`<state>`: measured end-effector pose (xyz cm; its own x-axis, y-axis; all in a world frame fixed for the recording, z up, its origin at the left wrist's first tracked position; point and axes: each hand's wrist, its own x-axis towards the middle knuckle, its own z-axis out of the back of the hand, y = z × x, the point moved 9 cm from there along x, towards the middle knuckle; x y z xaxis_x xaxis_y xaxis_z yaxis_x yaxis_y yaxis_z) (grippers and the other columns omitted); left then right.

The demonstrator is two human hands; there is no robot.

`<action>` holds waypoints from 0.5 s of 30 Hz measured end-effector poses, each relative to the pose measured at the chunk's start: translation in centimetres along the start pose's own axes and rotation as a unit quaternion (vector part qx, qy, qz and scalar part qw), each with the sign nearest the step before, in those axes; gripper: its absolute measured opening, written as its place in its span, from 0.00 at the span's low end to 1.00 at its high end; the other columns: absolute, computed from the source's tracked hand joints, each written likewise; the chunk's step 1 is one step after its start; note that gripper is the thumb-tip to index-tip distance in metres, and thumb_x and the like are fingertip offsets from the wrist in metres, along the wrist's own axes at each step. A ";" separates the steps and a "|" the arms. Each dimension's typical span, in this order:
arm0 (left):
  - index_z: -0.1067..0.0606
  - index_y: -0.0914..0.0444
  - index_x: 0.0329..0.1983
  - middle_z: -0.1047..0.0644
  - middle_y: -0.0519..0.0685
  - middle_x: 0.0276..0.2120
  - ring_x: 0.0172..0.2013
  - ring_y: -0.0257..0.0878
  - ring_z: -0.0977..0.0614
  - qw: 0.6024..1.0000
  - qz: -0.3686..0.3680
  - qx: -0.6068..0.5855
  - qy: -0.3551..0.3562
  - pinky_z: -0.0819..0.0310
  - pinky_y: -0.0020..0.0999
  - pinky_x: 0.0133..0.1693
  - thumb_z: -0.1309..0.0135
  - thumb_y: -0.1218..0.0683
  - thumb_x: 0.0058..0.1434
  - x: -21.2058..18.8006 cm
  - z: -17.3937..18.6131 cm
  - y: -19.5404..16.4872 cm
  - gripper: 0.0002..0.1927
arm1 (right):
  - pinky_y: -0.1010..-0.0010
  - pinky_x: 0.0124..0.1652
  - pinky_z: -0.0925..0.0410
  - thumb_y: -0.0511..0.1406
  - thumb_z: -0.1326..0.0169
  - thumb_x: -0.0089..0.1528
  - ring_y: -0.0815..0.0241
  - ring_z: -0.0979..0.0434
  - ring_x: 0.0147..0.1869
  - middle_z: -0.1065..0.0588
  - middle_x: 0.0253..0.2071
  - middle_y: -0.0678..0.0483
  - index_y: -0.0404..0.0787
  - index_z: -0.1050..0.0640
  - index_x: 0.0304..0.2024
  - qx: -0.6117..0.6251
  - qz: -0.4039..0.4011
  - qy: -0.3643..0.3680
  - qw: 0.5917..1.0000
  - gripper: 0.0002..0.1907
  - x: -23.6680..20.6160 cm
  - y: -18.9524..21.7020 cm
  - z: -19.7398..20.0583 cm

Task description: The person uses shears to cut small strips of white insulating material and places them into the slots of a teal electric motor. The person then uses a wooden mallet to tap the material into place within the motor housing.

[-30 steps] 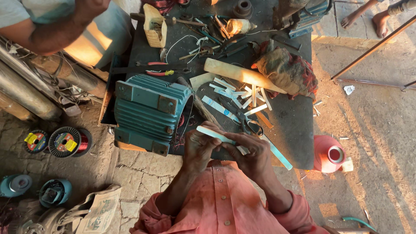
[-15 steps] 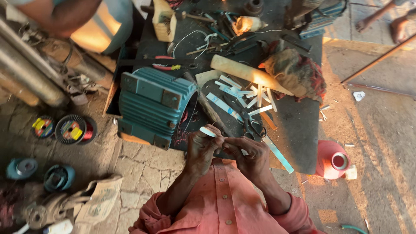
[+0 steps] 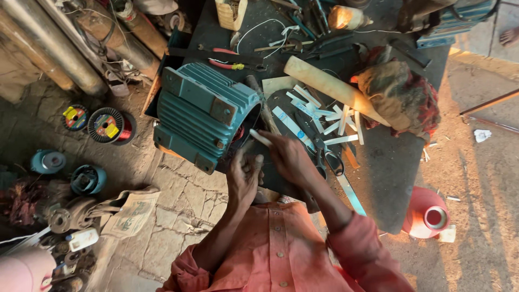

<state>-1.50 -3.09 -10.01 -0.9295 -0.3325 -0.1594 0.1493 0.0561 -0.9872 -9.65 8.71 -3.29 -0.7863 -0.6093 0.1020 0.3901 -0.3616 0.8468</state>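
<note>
While you sat at the dark table [image 3: 400,178], both your hands were close together in front of the open end of the teal motor [image 3: 203,113]. Your right hand [image 3: 289,157] was closed on a thin white strip [image 3: 260,137], pinched at the fingers, and the strip pointed toward the motor opening. Your left hand [image 3: 243,176] was just beside the right one, with the fingers curled; I cannot tell if it gripped anything. The motor lay on its side at the left edge of the table, its finned housing turned up.

More white strips [image 3: 330,116] were scattered on the table behind your hands, next to a pale wooden stick [image 3: 330,86] and a crumpled cloth [image 3: 400,94]. Scissors [image 3: 327,157] lay near your right wrist. Pliers with red handles [image 3: 232,65] rested behind the motor. On the floor to your left stood two wire spools [image 3: 105,125], and to your right a red funnel-like piece [image 3: 427,213].
</note>
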 end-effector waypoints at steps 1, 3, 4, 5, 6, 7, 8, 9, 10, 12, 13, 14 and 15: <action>0.39 0.65 0.71 0.26 0.46 0.28 0.24 0.32 0.24 0.998 0.007 0.059 0.003 0.28 0.28 0.24 0.45 0.49 0.68 0.2 0.1 0.2 0.32 | 0.54 0.36 0.29 0.26 0.53 0.61 0.42 0.20 0.31 0.21 0.41 0.34 0.36 0.26 0.63 0.005 -0.007 0.010 1.000 0.26 1.4 -1.1 -1.0; 0.50 0.63 0.78 0.26 0.50 0.27 0.25 0.38 0.23 0.984 0.026 0.178 0.013 0.26 0.34 0.27 0.48 0.52 0.68 0.4 0.3 1.3 0.39 | 0.56 0.39 0.26 0.26 0.52 0.61 0.43 0.17 0.37 0.20 0.40 0.36 0.34 0.25 0.60 0.033 0.012 -0.002 0.999 0.23 3.9 -2.5 -2.7; 0.51 0.65 0.78 0.26 0.54 0.30 0.29 0.43 0.23 0.975 -0.034 0.219 -0.002 0.26 0.38 0.32 0.48 0.54 0.68 0.6 0.3 0.8 0.40 | 0.57 0.40 0.24 0.27 0.52 0.61 0.43 0.16 0.40 0.20 0.39 0.37 0.34 0.24 0.58 0.043 0.025 -0.010 0.999 0.22 4.9 -3.0 -3.4; 0.53 0.67 0.78 0.26 0.57 0.33 0.32 0.47 0.23 0.961 -0.097 0.259 -0.020 0.26 0.42 0.37 0.48 0.56 0.68 0.7 0.2 0.3 0.40 | 0.56 0.41 0.25 0.28 0.50 0.60 0.41 0.17 0.42 0.20 0.40 0.36 0.34 0.23 0.56 0.028 0.033 -0.030 0.999 0.20 5.6 -3.4 -4.0; 0.55 0.70 0.78 0.26 0.60 0.35 0.36 0.51 0.24 0.942 -0.157 0.295 -0.037 0.27 0.47 0.42 0.48 0.58 0.68 0.6 0.0 0.1 0.41 | 0.55 0.43 0.25 0.28 0.48 0.60 0.39 0.18 0.44 0.20 0.41 0.36 0.34 0.21 0.54 0.011 0.039 -0.048 0.998 0.19 6.1 -3.8 -4.5; 0.55 0.70 0.78 0.27 0.66 0.43 0.41 0.56 0.24 0.935 -0.176 0.304 -0.043 0.28 0.49 0.45 0.49 0.58 0.68 1.3 -0.1 0.7 0.41 | 0.54 0.45 0.26 0.29 0.47 0.60 0.36 0.19 0.45 0.21 0.42 0.35 0.33 0.20 0.52 -0.005 0.045 -0.063 0.997 0.17 6.3 -4.0 -4.9; 0.54 0.70 0.78 0.29 0.71 0.50 0.46 0.61 0.25 0.929 -0.192 0.313 -0.051 0.29 0.51 0.49 0.50 0.59 0.68 2.2 -0.2 1.4 0.40 | 0.54 0.44 0.26 0.30 0.46 0.60 0.35 0.19 0.45 0.21 0.41 0.35 0.34 0.20 0.52 -0.011 0.019 -0.056 0.998 0.17 6.5 -4.8 -5.5; 0.54 0.71 0.78 0.30 0.77 0.57 0.52 0.67 0.26 0.922 -0.204 0.323 -0.062 0.30 0.53 0.52 0.51 0.60 0.68 2.5 -0.1 2.0 0.40 | 0.54 0.43 0.26 0.31 0.45 0.60 0.35 0.20 0.45 0.22 0.40 0.34 0.35 0.20 0.52 -0.017 -0.006 -0.045 0.999 0.17 6.6 -5.5 -6.1; 0.52 0.70 0.73 0.30 0.76 0.59 0.53 0.66 0.26 0.876 -0.237 0.417 -0.057 0.30 0.53 0.55 0.52 0.59 0.67 2.8 -0.7 2.4 0.35 | 0.54 0.43 0.26 0.32 0.44 0.60 0.34 0.20 0.44 0.22 0.39 0.34 0.36 0.20 0.52 -0.023 -0.028 -0.034 0.999 0.17 6.7 -6.1 -6.6; 0.49 0.68 0.62 0.31 0.74 0.64 0.56 0.65 0.26 0.750 -0.293 0.591 -0.054 0.31 0.53 0.60 0.54 0.59 0.67 3.7 -2.1 2.6 0.25 | 0.54 0.41 0.27 0.31 0.43 0.58 0.33 0.21 0.45 0.22 0.40 0.34 0.37 0.20 0.53 -0.012 -0.005 -0.046 0.999 0.19 7.1 -5.9 -6.6; 0.50 0.67 0.67 0.31 0.73 0.62 0.55 0.66 0.26 0.818 -0.239 0.518 -0.072 0.31 0.53 0.58 0.54 0.59 0.66 4.5 -0.8 2.9 0.30 | 0.54 0.41 0.27 0.31 0.42 0.57 0.33 0.21 0.45 0.22 0.40 0.35 0.38 0.20 0.53 -0.006 0.008 -0.050 0.999 0.20 7.4 -5.7 -6.6; 0.51 0.66 0.73 0.30 0.73 0.61 0.54 0.67 0.26 0.876 -0.183 0.438 -0.089 0.32 0.54 0.57 0.53 0.59 0.65 5.0 0.5 3.1 0.35 | 0.54 0.41 0.27 0.31 0.42 0.57 0.33 0.21 0.46 0.21 0.40 0.35 0.38 0.20 0.53 -0.006 0.037 -0.062 0.997 0.20 7.8 -5.1 -6.5; 0.52 0.65 0.78 0.30 0.73 0.60 0.53 0.69 0.26 0.924 -0.122 0.348 -0.101 0.32 0.55 0.55 0.53 0.59 0.64 5.2 1.5 3.7 0.39 | 0.54 0.42 0.27 0.31 0.41 0.56 0.33 0.21 0.46 0.21 0.40 0.35 0.39 0.20 0.53 -0.004 0.060 -0.073 0.996 0.21 8.0 -4.5 -6.4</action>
<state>-5.34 -6.00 -14.48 -0.8924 -0.4284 0.1414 0.1891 -0.6397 -0.7450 -14.64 0.92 -9.69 -0.7946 -0.5403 0.2767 0.4886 -0.2988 0.8198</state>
